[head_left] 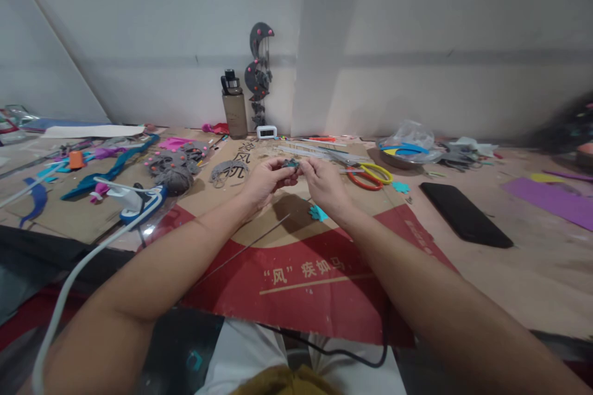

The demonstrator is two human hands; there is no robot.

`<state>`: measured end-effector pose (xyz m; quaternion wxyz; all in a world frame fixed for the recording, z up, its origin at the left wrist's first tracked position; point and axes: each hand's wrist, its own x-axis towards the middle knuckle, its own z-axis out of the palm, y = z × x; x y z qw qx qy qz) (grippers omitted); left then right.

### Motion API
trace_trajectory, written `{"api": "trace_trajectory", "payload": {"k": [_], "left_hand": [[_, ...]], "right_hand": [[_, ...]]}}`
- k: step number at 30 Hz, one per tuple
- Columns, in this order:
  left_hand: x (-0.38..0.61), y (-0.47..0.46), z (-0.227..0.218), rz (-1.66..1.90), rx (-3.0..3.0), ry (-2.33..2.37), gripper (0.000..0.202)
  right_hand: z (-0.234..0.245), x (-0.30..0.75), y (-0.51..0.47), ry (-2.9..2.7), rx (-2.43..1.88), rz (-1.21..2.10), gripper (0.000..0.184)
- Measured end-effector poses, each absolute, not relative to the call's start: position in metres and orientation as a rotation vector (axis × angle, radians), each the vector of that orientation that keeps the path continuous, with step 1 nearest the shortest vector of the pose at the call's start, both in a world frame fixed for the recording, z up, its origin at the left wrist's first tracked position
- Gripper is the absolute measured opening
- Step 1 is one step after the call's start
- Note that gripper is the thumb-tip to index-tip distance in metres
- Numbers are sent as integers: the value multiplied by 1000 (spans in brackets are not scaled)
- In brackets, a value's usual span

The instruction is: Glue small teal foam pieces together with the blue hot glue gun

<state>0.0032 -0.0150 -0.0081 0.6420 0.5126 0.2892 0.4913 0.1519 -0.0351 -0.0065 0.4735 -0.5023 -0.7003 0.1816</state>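
My left hand (267, 180) and my right hand (324, 182) meet above a brown and red cardboard sheet (296, 271). Both pinch a small grey and teal craft piece (291, 165) between their fingertips. A thin wire (250, 244) runs from under the hands down to the left across the cardboard. A small teal foam cutout (317, 213) lies on the cardboard just below my right wrist.
Yellow and orange scissors (370, 174) lie right of my hands, a black phone (464, 214) further right. A glue gun (136, 200) with white cable and grey felt pieces (178, 166) sit left. A bottle (234, 105), small white clock (266, 131) and hanging grey moon decoration (259, 68) stand at the wall.
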Motion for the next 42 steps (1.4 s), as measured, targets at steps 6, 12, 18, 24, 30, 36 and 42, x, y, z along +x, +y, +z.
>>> {"api": "trace_trajectory", "payload": {"k": [6,12,18,24,30,36,42], "left_hand": [[3,-13,-11,1116,1201,648,21],[4,-13,-14,1113,1321,655,20],[3,-14,-13,1115,1403,667,18],[3,-15,-10,1130,1401,723,15],[4,-16,-7,1137,1298,794,15],[3,-17,-5,1154,1261,821,15],[3,-17,-7,1149,1418,840,17]], "right_hand": [[-7,153,-34,-1743,-1216,430,34],[-8,153,-33,-1766,-1213,466,38],[-5,153,-35,-1775,-1228,447,38],[-3,151,-42,-1827,-1266,325,36],[-2,149,-44,-1770,-1184,410,39],[-4,145,-43,-1677,-1156,384,11],[-7,147,-39,-1656,-1200,341,10]]}}
